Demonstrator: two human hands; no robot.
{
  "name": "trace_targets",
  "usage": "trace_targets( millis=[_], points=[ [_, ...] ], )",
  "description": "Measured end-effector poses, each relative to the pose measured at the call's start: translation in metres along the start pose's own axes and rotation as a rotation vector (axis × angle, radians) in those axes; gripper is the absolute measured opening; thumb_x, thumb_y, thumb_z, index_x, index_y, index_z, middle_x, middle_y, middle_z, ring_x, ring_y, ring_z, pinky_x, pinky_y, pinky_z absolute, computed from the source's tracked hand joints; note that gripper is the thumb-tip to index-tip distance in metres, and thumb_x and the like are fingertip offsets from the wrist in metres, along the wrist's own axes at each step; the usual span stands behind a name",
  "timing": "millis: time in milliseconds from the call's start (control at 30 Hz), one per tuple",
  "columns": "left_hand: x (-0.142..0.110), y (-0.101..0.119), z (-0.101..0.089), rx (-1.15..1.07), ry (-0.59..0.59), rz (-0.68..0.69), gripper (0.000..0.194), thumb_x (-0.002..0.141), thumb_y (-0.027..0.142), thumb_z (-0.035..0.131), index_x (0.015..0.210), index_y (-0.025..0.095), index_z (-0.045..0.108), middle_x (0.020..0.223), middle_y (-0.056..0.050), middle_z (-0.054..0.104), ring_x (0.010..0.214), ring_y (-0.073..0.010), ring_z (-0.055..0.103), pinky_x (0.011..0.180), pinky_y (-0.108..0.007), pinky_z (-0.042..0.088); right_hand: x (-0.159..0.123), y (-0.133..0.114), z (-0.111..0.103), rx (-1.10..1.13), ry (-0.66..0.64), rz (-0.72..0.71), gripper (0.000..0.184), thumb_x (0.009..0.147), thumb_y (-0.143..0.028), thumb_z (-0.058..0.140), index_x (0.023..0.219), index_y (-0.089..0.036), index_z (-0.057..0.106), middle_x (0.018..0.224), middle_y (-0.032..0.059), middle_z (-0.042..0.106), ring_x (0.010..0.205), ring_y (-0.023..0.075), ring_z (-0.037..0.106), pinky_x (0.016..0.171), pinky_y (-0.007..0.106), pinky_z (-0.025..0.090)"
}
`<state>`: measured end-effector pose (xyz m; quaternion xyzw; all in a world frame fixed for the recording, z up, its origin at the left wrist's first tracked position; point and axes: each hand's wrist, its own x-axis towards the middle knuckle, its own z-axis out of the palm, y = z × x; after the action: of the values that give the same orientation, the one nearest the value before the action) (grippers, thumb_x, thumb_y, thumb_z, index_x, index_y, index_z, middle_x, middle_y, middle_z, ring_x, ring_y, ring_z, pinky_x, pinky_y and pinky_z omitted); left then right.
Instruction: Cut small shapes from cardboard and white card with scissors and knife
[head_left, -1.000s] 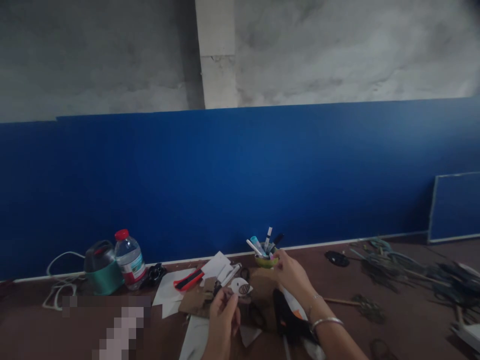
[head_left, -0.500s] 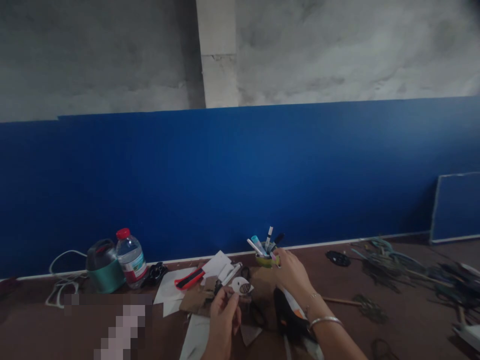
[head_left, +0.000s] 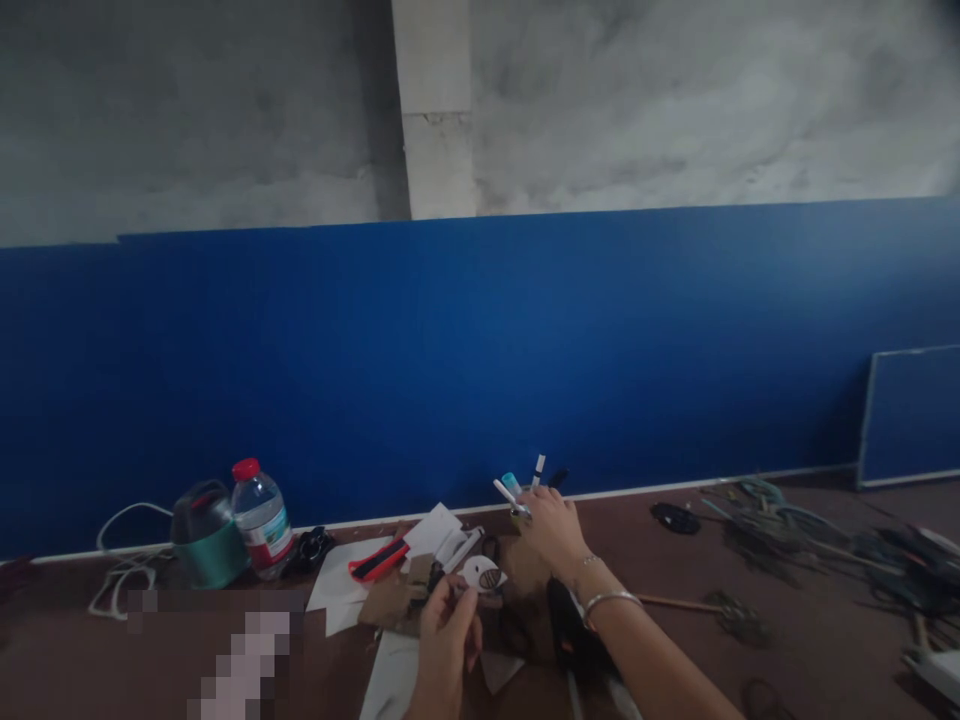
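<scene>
My left hand (head_left: 444, 645) is low in the middle, its fingers pinched on a small white oval cut-out (head_left: 481, 574) with a dark striped mark. My right hand (head_left: 549, 527), with a bracelet on the wrist, reaches forward over a cup of marker pens (head_left: 525, 483); its fingers curl over the cup's rim, among the pens. The cup itself is hidden behind the hand. Below both hands lie cardboard pieces (head_left: 390, 600) and white paper scraps (head_left: 341, 585).
A red-capped water bottle (head_left: 260, 518) and a green container (head_left: 204, 536) stand at the left by a white cord. A red and black cutter (head_left: 379, 560) lies on paper. A black tool (head_left: 577, 640) sits under my right arm. Tangled dark stems (head_left: 810, 540) cover the right side.
My right hand has moved left and forward, from beside the pen cup to over its top, hiding the cup. My left hand keeps the cut-out in the same place.
</scene>
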<state>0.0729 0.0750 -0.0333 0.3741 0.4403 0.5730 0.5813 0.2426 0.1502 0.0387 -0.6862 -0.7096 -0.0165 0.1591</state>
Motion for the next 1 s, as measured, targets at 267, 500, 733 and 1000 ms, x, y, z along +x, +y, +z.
trace_targets(
  millis=[267, 500, 733, 1000],
  points=[
    [0.002, -0.001, -0.001, -0.005, -0.002, 0.003, 0.044, 0.063, 0.058, 0.068, 0.076, 0.02, 0.051, 0.035, 0.01, 0.04, 0.032, -0.004, 0.027, 0.033, -0.013, 0.016, 0.008, 0.001, 0.007, -0.039, -0.012, -0.043, 0.018, 0.083, -0.023, 0.049, 0.091, -0.021, 0.066, 0.103, 0.0105, 0.065, 0.102, 0.0253, 0.053, 0.08, 0.034, 0.031],
    [0.003, -0.006, -0.002, -0.001, 0.01, -0.001, 0.044, 0.064, 0.058, 0.067, 0.078, 0.02, 0.05, 0.034, 0.011, 0.038, 0.031, -0.0039, 0.024, 0.032, -0.013, 0.015, 0.002, 0.002, 0.008, -0.063, -0.013, -0.01, 0.027, 0.082, -0.02, 0.047, 0.104, -0.021, 0.062, 0.112, 0.0117, 0.061, 0.108, 0.0262, 0.05, 0.083, 0.035, 0.032],
    [0.004, -0.007, -0.003, -0.013, -0.004, 0.018, 0.044, 0.065, 0.058, 0.068, 0.078, 0.019, 0.05, 0.036, 0.01, 0.041, 0.033, -0.004, 0.027, 0.034, -0.013, 0.016, -0.007, 0.017, 0.004, -0.082, -0.036, 0.1, 0.038, 0.077, -0.008, 0.046, 0.113, -0.015, 0.058, 0.11, 0.0172, 0.06, 0.104, 0.0303, 0.053, 0.077, 0.036, 0.036],
    [0.007, -0.01, -0.007, 0.005, -0.022, 0.002, 0.047, 0.064, 0.06, 0.068, 0.079, 0.019, 0.052, 0.034, 0.011, 0.04, 0.031, -0.0034, 0.026, 0.032, -0.012, 0.016, -0.004, 0.036, 0.006, -0.001, -0.079, 0.068, 0.028, 0.086, -0.013, 0.04, 0.105, -0.018, 0.059, 0.1, 0.0113, 0.069, 0.094, 0.0236, 0.062, 0.071, 0.029, 0.036]
  ],
)
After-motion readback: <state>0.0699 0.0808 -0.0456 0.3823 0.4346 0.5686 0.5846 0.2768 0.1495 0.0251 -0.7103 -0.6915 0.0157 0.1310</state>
